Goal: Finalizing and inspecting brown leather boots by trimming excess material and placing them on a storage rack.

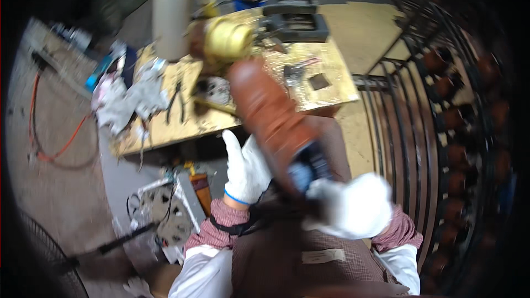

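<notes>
A brown leather boot (270, 105), blurred by motion, slants across the middle, its toe pointing toward the bench and its opening toward me. My right hand (353, 204), in a white glove and also blurred, is closed on the boot near its opening, where a blue lining shows. My left hand (245, 168), gloved in white with a blue cuff edge, is beside the boot's left side. Its thumb stands stretched out and apart; the boot partly covers its fingers. Whether the left palm touches the leather, I cannot tell.
The wooden bench (160, 124) holds pliers (176, 102), crumpled rags (135, 96), a yellow tape roll (229, 38) and dark metal frames (298, 25). At right stands a black metal rack (406, 127) with several brown boots (455, 157). An orange cable (61, 154) lies at left.
</notes>
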Available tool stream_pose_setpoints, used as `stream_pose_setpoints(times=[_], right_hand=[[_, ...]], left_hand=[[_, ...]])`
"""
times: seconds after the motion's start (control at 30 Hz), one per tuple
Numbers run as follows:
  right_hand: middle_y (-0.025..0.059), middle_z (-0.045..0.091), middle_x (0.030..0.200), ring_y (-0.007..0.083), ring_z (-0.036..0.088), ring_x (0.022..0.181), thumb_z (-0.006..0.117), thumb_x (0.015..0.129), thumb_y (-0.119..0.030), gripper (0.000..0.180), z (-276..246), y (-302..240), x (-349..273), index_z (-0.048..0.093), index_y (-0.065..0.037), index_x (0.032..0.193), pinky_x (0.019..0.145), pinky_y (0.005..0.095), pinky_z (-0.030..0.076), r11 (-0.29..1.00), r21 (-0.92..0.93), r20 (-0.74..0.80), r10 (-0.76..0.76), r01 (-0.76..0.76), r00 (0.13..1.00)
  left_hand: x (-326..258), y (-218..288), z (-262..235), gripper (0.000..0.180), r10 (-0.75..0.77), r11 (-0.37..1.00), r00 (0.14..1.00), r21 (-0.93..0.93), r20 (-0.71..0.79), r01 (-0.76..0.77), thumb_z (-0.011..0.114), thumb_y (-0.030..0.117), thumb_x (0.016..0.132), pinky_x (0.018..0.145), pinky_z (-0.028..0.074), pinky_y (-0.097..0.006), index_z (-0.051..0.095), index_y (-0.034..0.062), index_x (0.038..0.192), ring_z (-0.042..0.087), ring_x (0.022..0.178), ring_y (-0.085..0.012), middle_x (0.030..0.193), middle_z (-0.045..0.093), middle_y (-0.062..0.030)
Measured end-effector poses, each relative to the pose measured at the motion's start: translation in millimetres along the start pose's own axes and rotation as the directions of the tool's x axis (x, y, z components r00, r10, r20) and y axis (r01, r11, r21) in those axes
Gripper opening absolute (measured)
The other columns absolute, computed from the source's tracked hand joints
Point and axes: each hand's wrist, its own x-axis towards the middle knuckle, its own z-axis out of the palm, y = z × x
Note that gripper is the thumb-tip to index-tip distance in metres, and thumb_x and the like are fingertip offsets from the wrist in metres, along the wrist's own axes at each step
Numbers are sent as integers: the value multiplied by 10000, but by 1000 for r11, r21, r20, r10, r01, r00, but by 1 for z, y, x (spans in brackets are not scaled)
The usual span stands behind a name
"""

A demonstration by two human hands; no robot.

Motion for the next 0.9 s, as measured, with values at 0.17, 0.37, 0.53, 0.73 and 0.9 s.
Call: stream_pose_setpoints(times=[0.17,0.37,0.53,0.73,0.9], right_hand=[[162,724,1128,228,689,739,678,909,-278,486,26,9,56,613,-9,1309,618,358,524,876,380,-217,-229,298,949],[186,709,1184,321,713,889,743,860,-325,419,34,28,42,726,-13,1139,745,364,546,940,324,-257,195,-106,947],[164,718,1153,319,714,955,791,811,-246,367,58,24,11,732,-44,1111,794,370,549,894,378,-183,326,-240,927],[150,715,1140,328,707,976,798,771,-180,363,65,30,9,726,-49,1102,813,384,550,870,371,-93,384,-326,919],[148,706,1148,336,701,984,791,776,-178,356,69,37,24,720,-43,1098,826,395,549,892,360,-129,340,-275,932]], left_hand=[[-1,3,-120,715,372,914,754,-354,542,-196,374,623,1032,1180,361,-496,351,140,1559,444,1404,-321,1558,422,-133],[83,92,-112,691,477,827,786,-503,393,-250,374,582,1046,1196,337,-477,336,130,1567,426,1419,-307,1575,402,-116],[108,128,-100,671,532,742,790,-617,306,-261,375,547,1057,1209,317,-460,323,122,1574,411,1432,-296,1589,385,-101],[96,138,-102,648,559,607,815,-746,154,-275,375,506,1071,1224,292,-441,307,113,1582,393,1448,-282,1606,364,-84],[22,69,-109,634,552,503,833,-811,36,-299,375,478,1080,1235,276,-428,297,107,1587,380,1458,-272,1618,351,-73]])
